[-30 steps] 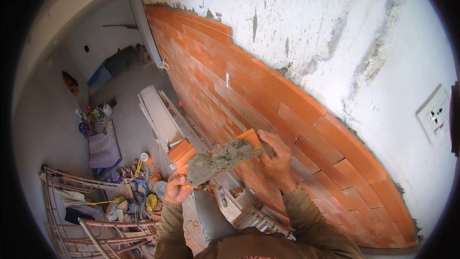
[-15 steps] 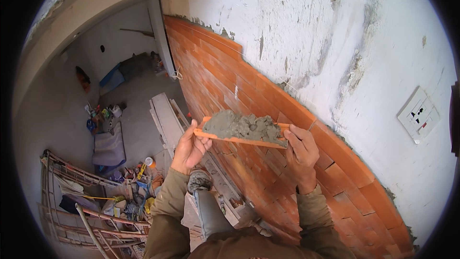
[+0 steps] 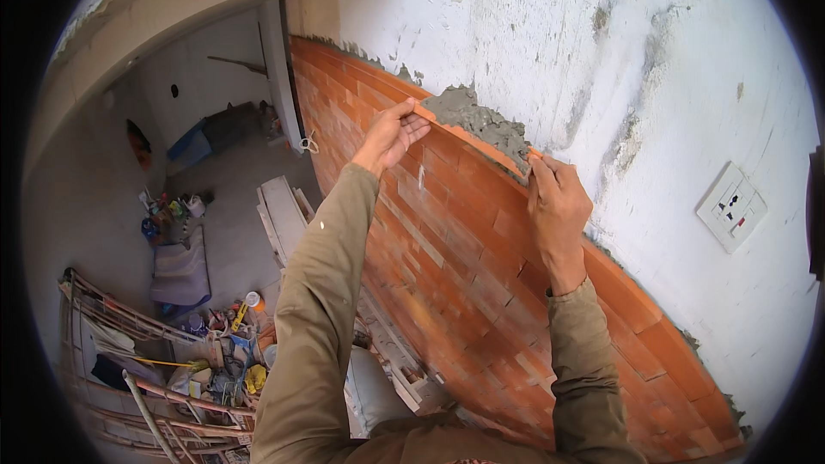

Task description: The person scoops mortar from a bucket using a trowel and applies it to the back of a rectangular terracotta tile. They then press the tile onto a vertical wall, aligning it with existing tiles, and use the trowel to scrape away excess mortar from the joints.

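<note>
Both my hands hold a long, thin orange clay tile (image 3: 471,141), one at each end. Grey wet mortar (image 3: 483,120) is heaped along its wall-facing side. Fingers of my left hand (image 3: 395,136) pinch its left end, the palm partly turned up. My right hand (image 3: 559,202) grips the right end, thumb and fingers closed on it. The tile is level with the top row of the orange tiled wall face (image 3: 481,249), by the white plaster (image 3: 550,60). Whether its back touches the plaster is hidden by the mortar.
A white wall socket (image 3: 732,208) is at the right. Down on the left lie pale planks (image 3: 282,210), a folded mat (image 3: 182,273) and a clutter of tools and containers (image 3: 232,357). A rusty metal frame (image 3: 185,393) stands at lower left. A doorway opens at the far left.
Both hands have carried the mortar-laden tile up and away from my body, to the top row of the tiled wall face. The mortared side has turned toward the plaster.
</note>
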### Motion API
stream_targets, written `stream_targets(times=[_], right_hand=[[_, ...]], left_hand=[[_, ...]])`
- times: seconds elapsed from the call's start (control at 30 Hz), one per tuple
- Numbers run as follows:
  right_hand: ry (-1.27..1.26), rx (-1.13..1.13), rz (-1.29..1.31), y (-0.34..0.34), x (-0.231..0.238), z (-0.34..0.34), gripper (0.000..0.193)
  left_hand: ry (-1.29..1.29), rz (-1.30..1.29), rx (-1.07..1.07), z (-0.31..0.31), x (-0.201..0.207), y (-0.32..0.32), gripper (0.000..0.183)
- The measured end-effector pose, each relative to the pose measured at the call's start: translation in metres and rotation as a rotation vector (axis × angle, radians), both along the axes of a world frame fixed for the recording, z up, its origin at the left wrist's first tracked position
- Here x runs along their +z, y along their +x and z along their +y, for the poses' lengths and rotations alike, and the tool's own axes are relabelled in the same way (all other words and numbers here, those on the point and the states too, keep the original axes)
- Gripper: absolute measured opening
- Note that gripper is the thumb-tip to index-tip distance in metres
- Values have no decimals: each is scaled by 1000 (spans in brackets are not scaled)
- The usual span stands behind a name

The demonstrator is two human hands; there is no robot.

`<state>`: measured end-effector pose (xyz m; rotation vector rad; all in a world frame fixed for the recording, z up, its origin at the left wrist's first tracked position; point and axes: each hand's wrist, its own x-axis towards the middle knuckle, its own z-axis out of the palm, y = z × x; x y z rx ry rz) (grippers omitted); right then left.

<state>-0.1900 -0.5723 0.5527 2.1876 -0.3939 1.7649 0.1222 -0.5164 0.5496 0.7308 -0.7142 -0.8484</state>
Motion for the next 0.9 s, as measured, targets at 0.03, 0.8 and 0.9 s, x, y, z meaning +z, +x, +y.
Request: stream_targets(times=[0.03,0.8,0.9], right_hand=[[-3,-12,-5,3,0,-2,23],[249,-180,256,29,-13,-3,4],[340,-181,285,32,-14,-5,7]], left_hand=[[26,-12,13,-8,3,2,21],[418,-285,330,-50,21,15,25],[384,-335,380,-55,18,19,29]])
